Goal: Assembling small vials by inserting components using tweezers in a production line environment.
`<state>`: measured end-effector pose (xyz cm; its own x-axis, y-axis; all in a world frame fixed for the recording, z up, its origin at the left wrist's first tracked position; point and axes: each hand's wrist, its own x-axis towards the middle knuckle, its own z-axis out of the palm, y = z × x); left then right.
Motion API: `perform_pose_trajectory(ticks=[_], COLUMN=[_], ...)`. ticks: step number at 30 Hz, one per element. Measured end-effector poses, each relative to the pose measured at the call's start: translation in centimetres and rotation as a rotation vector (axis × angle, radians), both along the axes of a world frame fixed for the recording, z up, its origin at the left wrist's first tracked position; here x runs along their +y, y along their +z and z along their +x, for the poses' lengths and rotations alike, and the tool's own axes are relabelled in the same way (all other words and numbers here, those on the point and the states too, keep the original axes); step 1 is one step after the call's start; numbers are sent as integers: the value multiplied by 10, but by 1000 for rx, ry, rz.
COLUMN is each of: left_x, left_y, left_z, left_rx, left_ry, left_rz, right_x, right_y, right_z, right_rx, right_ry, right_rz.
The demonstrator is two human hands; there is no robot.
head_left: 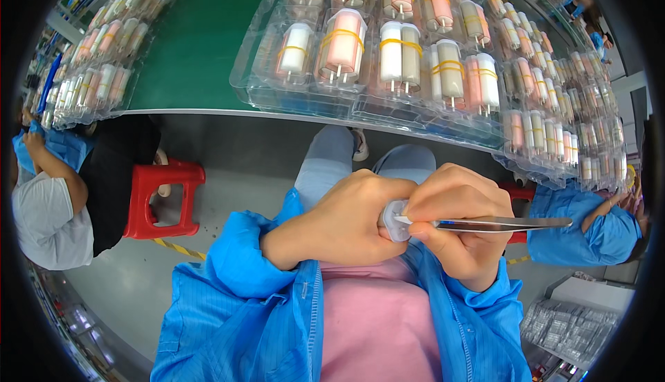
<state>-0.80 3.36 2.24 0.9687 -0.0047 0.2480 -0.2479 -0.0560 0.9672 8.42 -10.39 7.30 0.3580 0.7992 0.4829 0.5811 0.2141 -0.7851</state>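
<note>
Above my lap, my left hand (346,219) is wrapped round a small whitish, translucent plastic part (396,220), whose end pokes out by the thumb and forefinger. Most of that part is hidden in the fist. My right hand (460,223) pinches metal tweezers (502,224), their long end pointing off to the right. The tweezers' working tips are covered by my right fingers, close against the plastic part, where a small white bit shows. Both hands are nearly touching.
Ahead stands a green table (201,56) with a clear plastic tray (291,101) of pink, white and grey cylinders bound by yellow bands. More stacked trays (547,139) rise at right and others (93,84) at left. A red stool (163,198) and co-workers flank me.
</note>
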Motion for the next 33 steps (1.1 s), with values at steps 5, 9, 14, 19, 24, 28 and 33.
perform_pose_trajectory(ticks=[5,9,14,19,24,28,33], left_x=[-1,3,8,8,9,8,10], left_y=[-1,0,9,7,2,2,2], left_z=[2,0,-2,1,1,1,1], left_rx=[-16,41,46,43,34,44,53], left_ry=[8,-39,-115,-166,-197,-195,-203], left_rz=[38,88,59,-49,-94,-84,-75], right_x=[0,1,-2,-2,-1,-2,-2], right_y=[3,1,-7,-13,-17,-17,-17], right_z=[3,6,6,6,7,7,7], right_rx=[-11,-20,193,241,241,236,204], right_ry=[27,65,59,43,47,45,42], right_rz=[-27,-39,17,120,121,111,86])
